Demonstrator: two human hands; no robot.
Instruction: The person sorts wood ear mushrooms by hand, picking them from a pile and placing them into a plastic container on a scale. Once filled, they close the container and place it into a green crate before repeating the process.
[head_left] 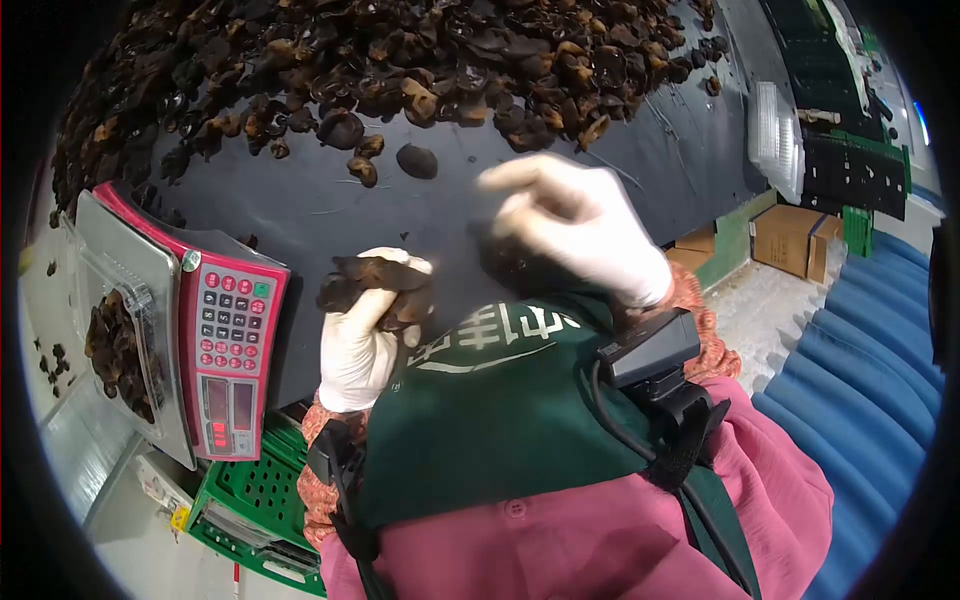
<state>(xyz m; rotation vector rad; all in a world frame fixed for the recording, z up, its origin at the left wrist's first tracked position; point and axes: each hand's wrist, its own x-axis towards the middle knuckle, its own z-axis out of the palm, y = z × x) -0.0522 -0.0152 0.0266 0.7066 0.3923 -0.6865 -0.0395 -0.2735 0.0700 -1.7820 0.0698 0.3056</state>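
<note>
Dark brown wood ear mushrooms (375, 280) are gripped in my left hand (358, 340), which wears a white glove and is closed around them near the table's front edge. My right hand (585, 225), also gloved in white and blurred by motion, is over the table to the right. Its index finger reaches out, apart from the other fingers, and nothing shows between them. Just below it is a dark smeared shape (508, 262) that I cannot make out clearly. A few loose wood ear pieces (417, 161) lie on the dark tabletop (330, 215) beyond my hands.
A large heap of wood ears (450, 60) covers the table's far side. At left, a red scale (232, 340) carries a clear plastic box (118, 350) of mushrooms. Green crates (250, 490) stand below. Stacked clear trays (777, 140) and a cardboard box (790, 240) are at right.
</note>
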